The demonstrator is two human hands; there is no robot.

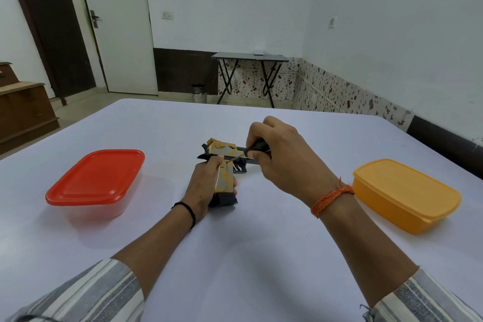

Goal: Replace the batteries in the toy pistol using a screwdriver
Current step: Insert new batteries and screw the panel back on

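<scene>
The toy pistol (pixel 222 165) is gripped by the left hand (pixel 206 185), the screwdriver (pixel 251 150) by the right hand (pixel 277 154); a slanted tip could slip off the screw.

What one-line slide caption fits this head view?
Left hand grips toy pistol; right hand drives screwdriver into it.

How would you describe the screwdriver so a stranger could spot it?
On the white table, between two lidded tubs, the right hand grips a screwdriver above the toy pistol. It alone has a black handle and thin metal shaft.
</scene>
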